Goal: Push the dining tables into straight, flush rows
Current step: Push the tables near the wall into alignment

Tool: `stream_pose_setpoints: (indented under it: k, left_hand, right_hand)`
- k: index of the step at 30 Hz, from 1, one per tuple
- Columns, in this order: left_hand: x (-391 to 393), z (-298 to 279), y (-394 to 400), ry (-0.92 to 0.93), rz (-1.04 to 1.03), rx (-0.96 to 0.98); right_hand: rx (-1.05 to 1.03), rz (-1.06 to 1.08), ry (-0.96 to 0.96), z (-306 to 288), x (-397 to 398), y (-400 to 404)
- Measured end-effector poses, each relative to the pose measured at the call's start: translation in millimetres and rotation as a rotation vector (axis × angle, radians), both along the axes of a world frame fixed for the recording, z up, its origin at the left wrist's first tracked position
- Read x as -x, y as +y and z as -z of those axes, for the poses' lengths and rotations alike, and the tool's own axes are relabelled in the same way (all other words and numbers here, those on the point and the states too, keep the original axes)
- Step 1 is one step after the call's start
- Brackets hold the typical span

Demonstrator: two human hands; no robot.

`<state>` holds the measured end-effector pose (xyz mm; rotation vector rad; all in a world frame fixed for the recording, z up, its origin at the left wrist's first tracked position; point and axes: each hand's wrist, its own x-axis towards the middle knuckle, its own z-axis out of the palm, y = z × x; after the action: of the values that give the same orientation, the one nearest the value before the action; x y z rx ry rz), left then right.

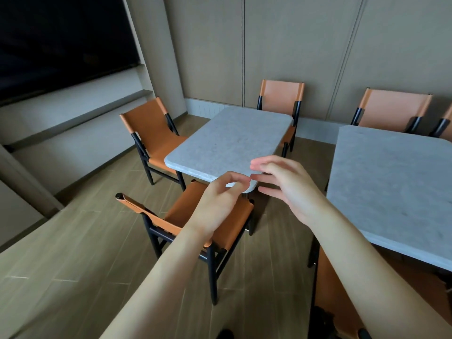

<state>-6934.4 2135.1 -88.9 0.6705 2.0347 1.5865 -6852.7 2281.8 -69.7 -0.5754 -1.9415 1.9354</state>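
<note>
Head view: we are reaching both arms out toward the far counter (pixel 230 140), a grey stone-look top that is sitting skewed, its near corner pointing at us; left hand (pixel 215 204) is hanging in the air with fingers loosely curled, thumb and forefinger nearly meeting but pinching nothing; right hand (pixel 286 184) is spreading its fingers flat, released, just short of that near corner; neither hand is touching the top as far as we can tell; second counter (pixel 391 192) is standing to our right, well apart from the first, a strip of wooden floor (pixel 300 152) showing between them, so the row is not flush yet; orange chairs are ringing both, the nearest chair (pixel 186 216) sitting between us and the corner we are going for.

We are judging this as the approach step, before any push; next move is calling for both palms on the edge near the corner, then a turning shove to square the skewed top with its neighbour; that near chair may be getting in the way of our legs.
</note>
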Motion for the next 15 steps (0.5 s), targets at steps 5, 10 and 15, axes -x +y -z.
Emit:
stream_pose_setpoints:
  k: [5, 10, 15]
  left_hand:
    - [1, -2, 13, 0.014, 0.050, -0.008]
    - [-11, -11, 44, 0.036, 0.174, -0.048]
    - [-41, -8, 83, 0.053, 0.320, -0.061]
  right_hand:
    - [0.000, 0.031, 0.000, 2, -5, 7]
    - [-0.007, 0.123, 0.001, 0, -27, 22]
    - [0.000, 0.252, 0.004, 1, -72, 44]
